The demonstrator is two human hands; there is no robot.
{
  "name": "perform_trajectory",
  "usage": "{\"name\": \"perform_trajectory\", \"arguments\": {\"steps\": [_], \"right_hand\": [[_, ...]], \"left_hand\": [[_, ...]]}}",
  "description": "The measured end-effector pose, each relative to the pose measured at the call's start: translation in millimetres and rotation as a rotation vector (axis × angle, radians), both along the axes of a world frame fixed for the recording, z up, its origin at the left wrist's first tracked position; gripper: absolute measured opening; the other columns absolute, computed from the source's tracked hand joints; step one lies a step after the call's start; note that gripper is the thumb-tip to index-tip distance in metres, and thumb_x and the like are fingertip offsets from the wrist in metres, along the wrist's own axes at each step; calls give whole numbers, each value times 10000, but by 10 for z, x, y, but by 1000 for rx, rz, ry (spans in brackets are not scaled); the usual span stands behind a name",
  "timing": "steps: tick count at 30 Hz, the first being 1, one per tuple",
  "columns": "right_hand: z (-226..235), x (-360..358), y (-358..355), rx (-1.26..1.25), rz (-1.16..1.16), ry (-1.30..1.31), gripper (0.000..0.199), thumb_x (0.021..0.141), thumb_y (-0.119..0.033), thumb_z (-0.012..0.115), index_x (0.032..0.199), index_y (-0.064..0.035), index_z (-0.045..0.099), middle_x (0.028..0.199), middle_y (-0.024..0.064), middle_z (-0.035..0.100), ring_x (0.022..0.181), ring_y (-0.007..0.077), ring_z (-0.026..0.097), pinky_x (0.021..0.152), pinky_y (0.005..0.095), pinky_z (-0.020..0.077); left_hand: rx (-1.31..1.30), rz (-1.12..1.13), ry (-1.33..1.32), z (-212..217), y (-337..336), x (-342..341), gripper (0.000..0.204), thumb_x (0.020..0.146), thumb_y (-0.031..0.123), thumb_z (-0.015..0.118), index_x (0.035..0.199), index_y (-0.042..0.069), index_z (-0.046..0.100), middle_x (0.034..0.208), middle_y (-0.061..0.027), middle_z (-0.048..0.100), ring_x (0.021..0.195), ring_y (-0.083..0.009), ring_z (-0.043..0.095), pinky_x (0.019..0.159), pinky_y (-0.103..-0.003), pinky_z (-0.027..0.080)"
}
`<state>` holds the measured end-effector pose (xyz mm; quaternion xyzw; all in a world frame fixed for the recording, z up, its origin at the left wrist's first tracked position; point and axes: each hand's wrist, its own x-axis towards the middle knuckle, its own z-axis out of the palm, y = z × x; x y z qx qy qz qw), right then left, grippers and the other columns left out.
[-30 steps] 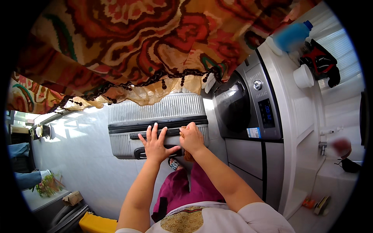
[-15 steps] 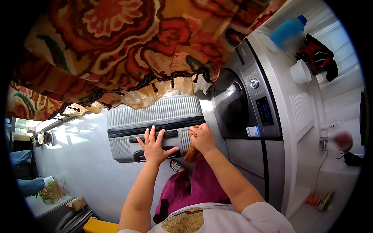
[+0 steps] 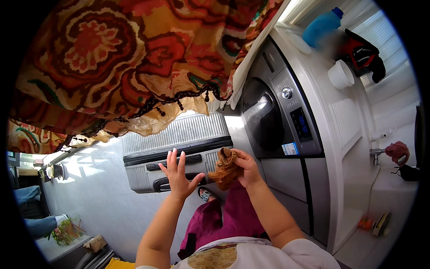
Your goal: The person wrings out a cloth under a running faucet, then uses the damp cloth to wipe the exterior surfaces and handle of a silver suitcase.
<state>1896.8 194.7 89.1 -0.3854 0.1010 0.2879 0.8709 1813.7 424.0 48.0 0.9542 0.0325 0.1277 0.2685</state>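
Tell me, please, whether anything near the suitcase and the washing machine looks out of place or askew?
Nothing looks spilled or damaged. The grey suitcase lies on its side beside the washing machine. The right hand holds a crumpled brown cloth, and the left hand is spread open in front of the suitcase.

The person wears a white short-sleeved top [image 3: 251,253] with a rounded golden-yellow patterned panel [image 3: 214,258] at the chest, edged by a thin dark red line. The sleeves end above the elbows, leaving both forearms bare. Below the top, a magenta-pink garment [image 3: 233,219] covers the legs. A patterned sandal with a dark strap [image 3: 204,194] shows on one foot. The left hand [image 3: 179,175] and right hand [image 3: 247,168] carry no rings, watch or bracelets that can be seen. Fingernails look short and plain.
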Motion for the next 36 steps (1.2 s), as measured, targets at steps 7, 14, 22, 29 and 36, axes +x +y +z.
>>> {"name": "perform_trajectory", "arguments": {"steps": [7,14,22,29,36], "right_hand": [[393,-50,123,368,-94,282,307,978,-188,469,1234,-29,531,1205,93,599,1157,234,567,1028,416,431],[-173,26,-572,-319,-47,14,274,808,-130,657,1056,-69,556,1231,78,532,1090,195,532,1004,356,394],[446,114,-181,-750,261,-806,456,785,-255,762,1201,-108,645,1421,135,455,1323,286,403,1064,418,348],[536,142,-220,-807,165,-1015,187,828,-84,705,1008,-36,713,1252,151,602,1269,306,483,1055,414,371],[660,130,-302,77,69,-415,203,905,-233,664,898,-36,616,1408,227,478,1322,328,434,1098,467,317]], "left_hand": [[-878,-283,273,373,-670,146,993,710,304,857,1470,33,278,1306,-191,553,1194,-316,557,1006,-402,425],[-1005,-57,143,669,-384,66,507,789,8,744,1258,8,553,1104,-88,679,980,-124,645,854,-270,513],[-1459,-169,315,1014,-217,84,466,771,-33,716,1209,-17,557,1088,-101,652,1027,-170,628,891,-318,513],[-1710,52,306,945,-322,225,474,812,-10,693,1256,-16,528,1141,-96,635,1072,-177,613,932,-319,492],[-842,20,335,763,-521,214,641,749,46,798,1318,79,504,1090,-109,654,1019,-167,626,893,-282,504]]}}
